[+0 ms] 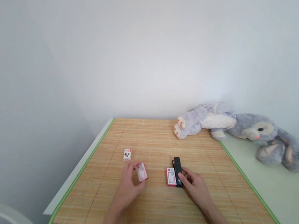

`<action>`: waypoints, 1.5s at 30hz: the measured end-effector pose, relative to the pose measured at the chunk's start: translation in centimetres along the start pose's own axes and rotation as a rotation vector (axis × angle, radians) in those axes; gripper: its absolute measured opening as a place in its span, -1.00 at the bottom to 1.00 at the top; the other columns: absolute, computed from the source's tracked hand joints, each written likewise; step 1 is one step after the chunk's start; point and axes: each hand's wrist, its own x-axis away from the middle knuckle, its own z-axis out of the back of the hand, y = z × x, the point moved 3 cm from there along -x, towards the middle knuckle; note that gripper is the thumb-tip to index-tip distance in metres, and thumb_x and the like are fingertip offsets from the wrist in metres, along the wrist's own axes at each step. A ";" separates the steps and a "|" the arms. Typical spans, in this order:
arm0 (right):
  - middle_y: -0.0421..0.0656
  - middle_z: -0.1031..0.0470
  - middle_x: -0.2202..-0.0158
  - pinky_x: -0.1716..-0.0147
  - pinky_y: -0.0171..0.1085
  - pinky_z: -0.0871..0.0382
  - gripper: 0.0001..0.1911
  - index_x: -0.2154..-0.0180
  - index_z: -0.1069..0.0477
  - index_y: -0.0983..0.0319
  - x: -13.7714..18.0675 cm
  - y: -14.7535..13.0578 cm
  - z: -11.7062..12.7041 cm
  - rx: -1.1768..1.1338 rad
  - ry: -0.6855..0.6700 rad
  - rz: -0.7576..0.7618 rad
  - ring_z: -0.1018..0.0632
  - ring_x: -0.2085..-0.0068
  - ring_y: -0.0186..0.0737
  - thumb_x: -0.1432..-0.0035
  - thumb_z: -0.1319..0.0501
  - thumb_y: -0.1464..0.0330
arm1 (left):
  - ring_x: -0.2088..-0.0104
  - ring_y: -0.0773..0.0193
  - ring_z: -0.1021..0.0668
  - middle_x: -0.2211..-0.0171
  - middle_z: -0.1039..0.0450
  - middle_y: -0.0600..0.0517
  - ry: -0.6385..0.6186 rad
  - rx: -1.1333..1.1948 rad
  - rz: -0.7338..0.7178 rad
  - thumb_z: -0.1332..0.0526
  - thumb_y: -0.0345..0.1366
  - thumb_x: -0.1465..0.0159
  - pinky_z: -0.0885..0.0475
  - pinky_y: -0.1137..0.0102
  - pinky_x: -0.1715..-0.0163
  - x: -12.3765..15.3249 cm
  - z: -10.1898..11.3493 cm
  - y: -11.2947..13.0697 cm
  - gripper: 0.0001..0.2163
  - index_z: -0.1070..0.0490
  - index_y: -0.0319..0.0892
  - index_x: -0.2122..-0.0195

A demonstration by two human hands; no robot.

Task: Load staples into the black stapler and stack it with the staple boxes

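Wall: plain, matte, pale grey; fills the far half of the view.

Table (294, 187): smooth pale green top, mostly covered by a bamboo mat (160, 209) of fine slats, green-edged.

Plush rabbit (244, 130): grey, soft pile, laid on its side at the far right, half on the mat.

Left hand (126, 190): closed narrowly on a red-and-white box (141, 171), pinched upright between thumb and fingers just above the mat, left of centre.

Right hand (197, 188): fingers curled, tips set against the near end of the black stapler (177, 166). Whether it is gripped cannot be told.

Stapler: hard, slim and oblong, lying flat at mat centre. It appears shut, so loading is judged not begun.

Second box (171, 176): flat card, lying touching the stapler's left side.

White box (127, 154): smaller, lying apart at the far left, untouched.

No flap is seen to be open.
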 end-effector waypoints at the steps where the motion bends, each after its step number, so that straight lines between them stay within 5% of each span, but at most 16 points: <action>1: -0.21 -0.49 0.55 0.46 -0.28 -0.22 -0.40 -0.06 -0.54 0.24 0.0 0.0 0.0 -0.002 0.003 -0.002 -0.44 0.50 -0.21 -0.30 -0.14 -0.09 | -0.17 0.08 -0.41 -0.14 -0.34 -0.02 -0.080 0.066 -0.044 -0.27 -0.33 -0.17 -0.30 0.14 -0.24 0.0 -1.5 1.9 -0.46 -0.28 0.03 -0.20; 4: -0.19 -0.51 0.55 0.48 -0.28 -0.24 -0.34 -0.07 -0.54 0.28 0.0 -0.1 -0.1 -0.004 0.002 -0.003 -0.45 0.51 -0.20 -0.29 -0.12 -0.12 | -0.17 0.08 -0.40 -0.11 -0.36 -0.01 -0.216 0.167 -0.126 -0.32 -0.39 -0.09 -0.31 0.17 -0.22 -1.1 -5.2 5.8 -0.43 -0.34 0.04 -0.16; 7: -0.19 -0.52 0.55 0.48 -0.29 -0.25 -0.36 -0.05 -0.55 0.26 0.1 -0.4 0.0 -0.001 -0.005 0.011 -0.46 0.51 -0.20 -0.30 -0.12 -0.11 | -0.12 0.05 -0.41 -0.06 -0.39 0.00 -0.292 0.188 -0.171 -0.39 -0.37 -0.03 -0.34 0.17 -0.17 -2.6 -7.4 6.9 -0.42 -0.40 0.04 -0.11; 15: -0.17 -0.56 0.49 0.43 -0.26 -0.33 -0.42 -0.05 -0.55 0.23 0.2 -0.9 0.5 0.002 -0.030 0.026 -0.52 0.47 -0.17 -0.33 -0.10 -0.07 | -0.14 0.04 -0.40 -0.11 -0.41 0.01 -0.338 0.175 -0.199 -0.48 -0.23 0.00 -0.34 0.19 -0.18 -3.3 -8.7 7.1 -0.36 -0.41 0.08 -0.15; 19: -0.01 -0.60 0.04 -0.02 -0.08 -0.42 -0.34 -0.29 -0.32 0.22 0.5 0.0 0.7 0.073 0.114 0.070 -0.58 0.03 0.00 -0.34 -0.10 -0.04 | -0.17 0.09 -0.42 -0.14 -0.41 0.03 -0.042 0.047 0.030 -0.39 0.01 -0.15 -0.32 0.21 -0.22 -4.4 -5.3 3.8 -0.47 -0.44 0.11 -0.15; 23: 0.04 -0.13 -0.43 -0.36 0.11 -0.07 0.01 -0.45 0.07 0.20 0.8 0.8 -0.2 0.288 0.084 0.155 -0.21 -0.40 0.15 -0.17 -0.28 -0.06 | -0.09 -0.03 -0.46 -0.03 -0.46 -0.14 0.283 -0.066 0.316 0.00 0.07 -0.40 -0.30 0.04 -0.17 -5.7 0.7 -1.8 -0.51 -0.45 -0.14 -0.12; 27: 0.06 0.09 -0.49 -0.42 0.19 0.16 0.30 -0.48 0.33 0.21 0.8 1.4 -1.4 0.446 -0.009 0.169 -0.06 -0.46 0.20 0.00 -0.39 -0.06 | 0.03 0.00 -0.54 0.06 -0.57 -0.09 0.279 -0.081 0.430 -0.07 0.07 -0.36 -0.39 0.14 -0.02 -7.0 3.0 -5.1 -0.52 -0.48 -0.14 -0.09; 31: 0.01 0.09 -0.50 -0.43 0.18 0.18 0.22 -0.49 0.36 0.16 0.7 1.3 -2.0 0.501 -0.061 0.191 -0.02 -0.47 0.15 -0.08 -0.34 -0.04 | 0.15 0.06 -0.61 0.14 -0.65 -0.05 0.118 -0.020 0.400 -0.22 0.05 -0.26 -0.44 0.25 0.09 -8.6 -0.6 -4.6 -0.55 -0.56 -0.14 -0.03; 38: -0.12 -0.02 -0.48 -0.42 0.17 0.10 0.09 -0.48 0.23 0.05 0.8 0.2 -1.7 0.501 -0.056 0.202 -0.01 -0.47 0.16 -0.12 -0.32 0.00 | 0.13 0.04 -0.64 0.15 -0.68 -0.07 -0.080 0.120 0.272 -0.21 0.01 -0.26 -0.49 0.24 0.09 -8.7 -10.0 2.0 -0.61 -0.63 -0.10 0.05; 45: -0.16 -0.08 -0.46 -0.43 0.16 0.14 0.00 -0.47 0.11 0.04 0.5 0.3 -1.7 0.519 -0.065 0.199 -0.04 -0.47 0.14 -0.15 -0.30 -0.01 | 0.08 0.01 -0.64 0.13 -0.67 -0.07 -0.123 0.185 0.225 -0.15 0.04 -0.29 -0.49 0.18 0.00 -7.9 -11.8 4.1 -0.60 -0.63 -0.07 0.06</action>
